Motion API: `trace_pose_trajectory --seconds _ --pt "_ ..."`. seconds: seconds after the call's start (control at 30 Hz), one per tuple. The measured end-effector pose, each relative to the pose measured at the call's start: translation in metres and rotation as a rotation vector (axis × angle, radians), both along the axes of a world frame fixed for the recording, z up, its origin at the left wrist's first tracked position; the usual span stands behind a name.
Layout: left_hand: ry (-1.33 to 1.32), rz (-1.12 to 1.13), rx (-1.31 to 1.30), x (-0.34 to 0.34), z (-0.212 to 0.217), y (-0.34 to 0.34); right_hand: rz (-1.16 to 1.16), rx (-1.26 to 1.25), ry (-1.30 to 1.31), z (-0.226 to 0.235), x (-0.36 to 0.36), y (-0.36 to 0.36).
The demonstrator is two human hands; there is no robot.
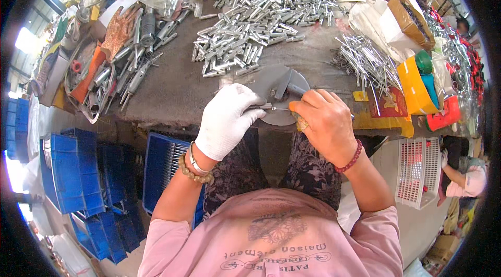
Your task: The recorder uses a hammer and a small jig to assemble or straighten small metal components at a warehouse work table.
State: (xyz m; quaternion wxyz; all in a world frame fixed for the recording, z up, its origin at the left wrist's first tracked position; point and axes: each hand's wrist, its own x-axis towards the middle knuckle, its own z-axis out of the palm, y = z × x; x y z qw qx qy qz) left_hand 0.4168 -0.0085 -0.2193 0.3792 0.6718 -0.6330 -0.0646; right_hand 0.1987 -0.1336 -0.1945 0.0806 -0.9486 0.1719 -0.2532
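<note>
My left hand [227,120], in a white glove, pinches a small silvery metal tube [267,105] between thumb and fingertips. My right hand [326,123] is bare with orange covers on its fingers and is closed around a thin metal rod [282,109]. The rod's tip meets the tube's end; whether it goes inside is too small to tell. Beneath both hands lies a round grey metal disc [269,76] with an upright plate [282,88] on it. A large heap of similar silvery tubes [261,10] spreads over the bench beyond.
Thin metal rods [365,63] lie piled at the right, near a yellow container [417,81]. Tools and an orange glove [119,31] crowd the left of the dark bench [172,86]. Blue crates [73,172] stand low left, a white basket [415,172] low right. Other people are at far right.
</note>
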Motion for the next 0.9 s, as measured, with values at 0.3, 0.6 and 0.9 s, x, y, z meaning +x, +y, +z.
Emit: trace_pose_trajectory --seconds 0.3,0.6,0.9 --pt "-0.074 0.013 -0.031 -0.002 -0.001 0.001 0.046 -0.068 0.008 -0.004 -0.001 -0.005" --pt "-0.145 0.013 -0.093 -0.006 -0.007 0.000 0.116 -0.111 -0.026 -0.009 -0.001 -0.012" --pt "-0.063 0.029 -0.042 -0.010 -0.009 0.002 0.063 -0.093 -0.105 -0.009 -0.003 -0.013"
